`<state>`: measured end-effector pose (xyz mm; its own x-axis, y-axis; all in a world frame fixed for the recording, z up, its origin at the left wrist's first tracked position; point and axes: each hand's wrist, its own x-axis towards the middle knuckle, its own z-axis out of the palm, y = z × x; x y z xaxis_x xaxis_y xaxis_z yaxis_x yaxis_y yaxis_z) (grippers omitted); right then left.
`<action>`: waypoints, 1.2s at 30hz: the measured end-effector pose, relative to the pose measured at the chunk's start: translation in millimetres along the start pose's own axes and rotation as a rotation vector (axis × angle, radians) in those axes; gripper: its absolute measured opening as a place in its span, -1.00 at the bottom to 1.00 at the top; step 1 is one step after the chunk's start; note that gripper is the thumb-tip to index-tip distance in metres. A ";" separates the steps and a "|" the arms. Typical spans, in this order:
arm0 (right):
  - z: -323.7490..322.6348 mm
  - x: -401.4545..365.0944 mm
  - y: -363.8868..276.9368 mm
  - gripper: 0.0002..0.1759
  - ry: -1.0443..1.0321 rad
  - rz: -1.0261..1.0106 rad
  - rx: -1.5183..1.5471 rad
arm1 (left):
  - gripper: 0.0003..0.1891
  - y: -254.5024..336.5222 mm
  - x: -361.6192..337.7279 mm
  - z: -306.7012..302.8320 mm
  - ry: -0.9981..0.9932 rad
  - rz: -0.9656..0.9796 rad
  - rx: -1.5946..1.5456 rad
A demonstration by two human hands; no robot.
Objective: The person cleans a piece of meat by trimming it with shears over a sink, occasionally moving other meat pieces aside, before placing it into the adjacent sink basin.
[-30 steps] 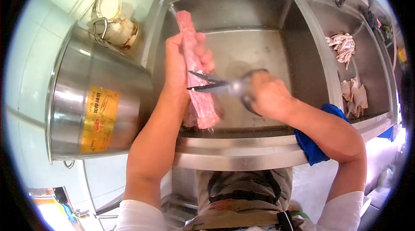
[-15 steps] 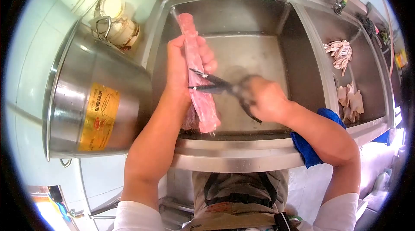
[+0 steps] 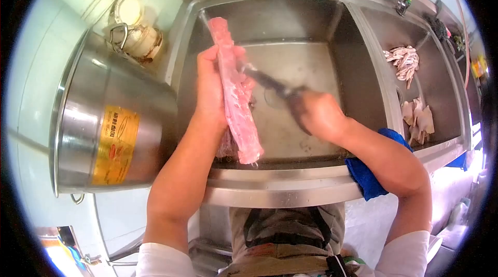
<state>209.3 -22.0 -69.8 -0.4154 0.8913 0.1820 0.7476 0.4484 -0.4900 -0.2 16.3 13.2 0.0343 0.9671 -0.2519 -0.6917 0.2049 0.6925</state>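
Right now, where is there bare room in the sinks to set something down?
The large sink shows bare floor between the scissors and the back wall; the small sink, behind the pile of strips. Crowded: the large sink's left side, where the left hand holds the long meat.

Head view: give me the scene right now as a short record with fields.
left hand: gripping long pink meat
right hand: holding scissors
scissors: tip at the meat; blades blurred, opening unclear
work place: over large basin
side basin: stringy pale pile, flatter pale pieces
left side: big metal pot, yellow label
front rim: blue cloth by right forearm
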 end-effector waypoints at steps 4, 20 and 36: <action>-9.4 1.7 -20.0 -0.67 0.066 -0.062 -0.090 | -0.68 -0.4 6.9 -9.4 -0.191 -0.132 -0.137; -7.2 4.6 4.3 -0.85 0.072 0.127 0.137 | -0.55 5.0 2.3 -12.9 -0.246 -0.089 -0.065; -13.5 10.3 7.8 -0.80 0.074 0.097 -0.114 | -0.51 -3.9 -6.0 -1.0 -0.181 -0.109 -0.004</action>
<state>217.8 -8.4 -60.3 -0.3025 0.9313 0.2029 0.8379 0.3613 -0.4092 1.6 9.6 11.4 0.2382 0.9505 -0.1994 -0.6800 0.3098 0.6646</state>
